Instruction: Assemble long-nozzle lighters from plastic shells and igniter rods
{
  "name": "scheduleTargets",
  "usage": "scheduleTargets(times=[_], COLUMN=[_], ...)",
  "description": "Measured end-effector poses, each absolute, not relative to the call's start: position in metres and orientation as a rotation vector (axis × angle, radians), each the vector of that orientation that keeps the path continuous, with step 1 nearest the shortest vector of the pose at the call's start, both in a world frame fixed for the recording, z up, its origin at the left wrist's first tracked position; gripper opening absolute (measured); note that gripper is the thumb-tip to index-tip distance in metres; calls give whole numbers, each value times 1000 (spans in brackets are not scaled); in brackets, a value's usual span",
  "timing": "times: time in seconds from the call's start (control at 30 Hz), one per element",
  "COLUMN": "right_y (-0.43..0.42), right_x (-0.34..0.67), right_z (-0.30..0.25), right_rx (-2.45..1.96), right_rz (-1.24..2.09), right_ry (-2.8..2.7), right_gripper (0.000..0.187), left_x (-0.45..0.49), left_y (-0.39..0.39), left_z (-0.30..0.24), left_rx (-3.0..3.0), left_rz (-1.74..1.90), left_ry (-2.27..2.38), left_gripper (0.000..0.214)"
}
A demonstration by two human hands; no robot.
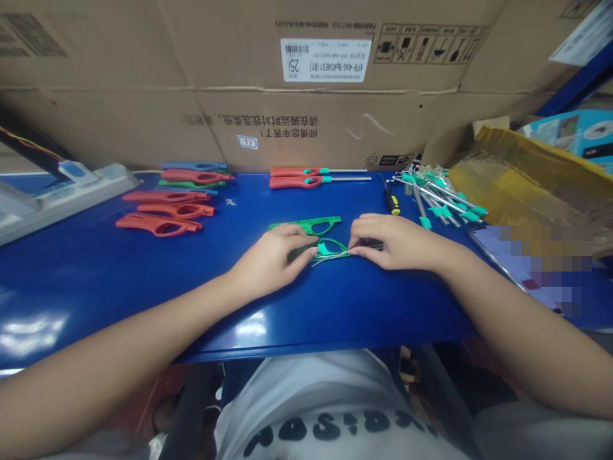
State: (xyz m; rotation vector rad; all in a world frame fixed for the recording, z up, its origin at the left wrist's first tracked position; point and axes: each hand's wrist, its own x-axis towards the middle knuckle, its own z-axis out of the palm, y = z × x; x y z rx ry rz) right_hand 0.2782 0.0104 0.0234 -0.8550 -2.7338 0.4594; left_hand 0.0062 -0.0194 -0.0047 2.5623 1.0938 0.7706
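Observation:
A green lighter casing (342,246) with a teal trigger and a thin wire lies low over the table in front of me. My left hand (278,255) is closed around its left end, thumb and fingers pinched near the trigger. At the right end of the same casing, my right hand (387,241) pinches with thumb and forefinger; a dark rod shows partly beneath its palm. What exactly these fingertips grip is too small to tell. Just behind lies another green casing half (325,225), partly covered by my left hand.
Red, blue and green lighter casings (160,223) lie at left near a white power strip (76,198). Two red lighters (297,183) lie at the back. A screwdriver (393,201), metal lighter tubes with teal parts (445,198), a phone (507,262) and cardboard (536,172) occupy the right.

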Motion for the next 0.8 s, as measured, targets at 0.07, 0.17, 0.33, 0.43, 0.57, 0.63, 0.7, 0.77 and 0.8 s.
scheduleTargets(times=[0.07,0.17,0.33,0.43,0.57,0.63,0.7,0.77,0.8], right_y=[13,16,17,16,14,13,13,14,14], right_x=[282,285,286,286,284,283,283,283,283], right_z=[25,26,25,24,24,25,26,26,25], right_rx=[-867,-863,-875,-895,-912,-931,-934,-919,-912], right_rz=[502,520,515,515,490,469,451,445,440], right_ry=[-2731,-2722,-2708,-2709,-2714,-2720,-2725,-2728,-2729], right_gripper=[8,11,16,12,11,11,12,14,14], left_x=[3,-5,-10,-10,-10,-11,-12,-13,-13], left_y=[-18,-17,-17,-19,-23,-23,-22,-21,-20], left_z=[-1,7,15,17,17,17,16,15,14], left_rx=[2594,2652,2839,2900,2908,2887,2864,2860,2865], left_rz=[719,622,411,322,269,276,295,310,314], left_ry=[1060,1042,1032,1030,1054,1059,1052,1042,1041], left_gripper=[32,33,36,37,38,38,38,38,38])
